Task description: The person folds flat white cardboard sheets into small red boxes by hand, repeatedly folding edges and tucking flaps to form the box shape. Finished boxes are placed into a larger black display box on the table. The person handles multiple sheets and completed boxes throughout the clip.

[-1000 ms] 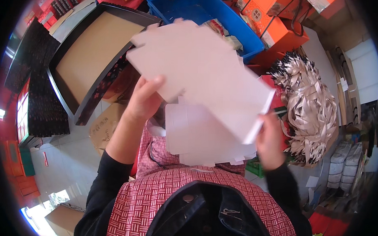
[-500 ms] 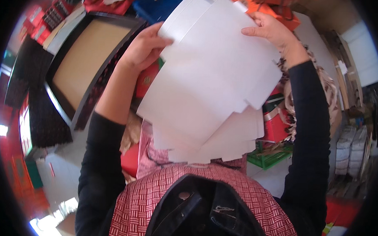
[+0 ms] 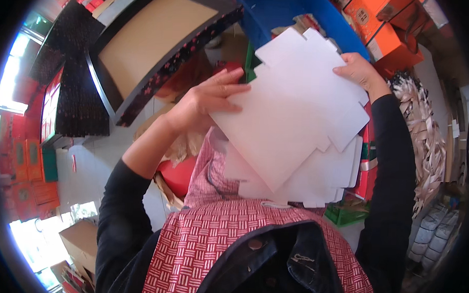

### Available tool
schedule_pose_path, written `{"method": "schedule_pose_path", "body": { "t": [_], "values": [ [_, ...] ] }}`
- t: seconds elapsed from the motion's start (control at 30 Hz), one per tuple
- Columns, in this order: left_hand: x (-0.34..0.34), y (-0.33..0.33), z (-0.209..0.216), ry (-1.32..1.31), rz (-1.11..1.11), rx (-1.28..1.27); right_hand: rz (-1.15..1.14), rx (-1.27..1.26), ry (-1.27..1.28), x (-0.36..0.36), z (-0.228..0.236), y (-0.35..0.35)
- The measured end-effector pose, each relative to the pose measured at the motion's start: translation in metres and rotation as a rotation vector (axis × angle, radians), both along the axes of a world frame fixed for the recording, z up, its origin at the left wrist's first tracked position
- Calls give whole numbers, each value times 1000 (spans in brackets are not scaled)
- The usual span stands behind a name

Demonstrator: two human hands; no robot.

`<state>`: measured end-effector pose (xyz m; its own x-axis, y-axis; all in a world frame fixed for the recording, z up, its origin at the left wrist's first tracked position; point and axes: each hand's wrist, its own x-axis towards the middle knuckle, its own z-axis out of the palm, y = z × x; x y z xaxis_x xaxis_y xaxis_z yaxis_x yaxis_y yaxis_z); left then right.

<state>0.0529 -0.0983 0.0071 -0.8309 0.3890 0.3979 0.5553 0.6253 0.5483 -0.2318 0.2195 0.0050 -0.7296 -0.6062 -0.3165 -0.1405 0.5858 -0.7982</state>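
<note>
A flat white die-cut box blank point(image 3: 292, 107) with notched edges and tabs is tilted in front of me. My right hand point(image 3: 358, 73) pinches its upper right edge, thumb on top and the other fingers hidden behind. At the left edge, my left hand point(image 3: 213, 99) has its fingers stretched out, the tips at or just over the sheet; whether they press on it is unclear. Beneath lie more white blanks point(image 3: 316, 183), fanned over my lap on the red-and-white patterned apron point(image 3: 200, 238).
A black tray point(image 3: 158, 35) with a brown base stands at upper left. A blue bin point(image 3: 270, 13) and orange boxes point(image 3: 385, 35) are ahead. Beige ribbons point(image 3: 418, 132) hang in a bundle at right, near a green crate point(image 3: 343, 215). An open cardboard box point(image 3: 81, 242) sits lower left.
My left hand's fingers have gone from curled at the blank's upper left to stretched out along its left edge. The blank has turned, and the whole view has shifted.
</note>
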Motion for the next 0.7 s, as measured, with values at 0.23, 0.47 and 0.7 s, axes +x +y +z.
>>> {"method": "schedule_pose_path", "body": {
  "t": [0.23,0.47,0.7],
  "values": [
    [-14,67,105,-443,-149,936,444,382,283,45,113,-24],
    [23,129,18,-1063,393,1009,494,42,-19,165,93,15],
    [50,130,17,-1023,377,992,398,-17,-295,180,78,0]
  ]
}}
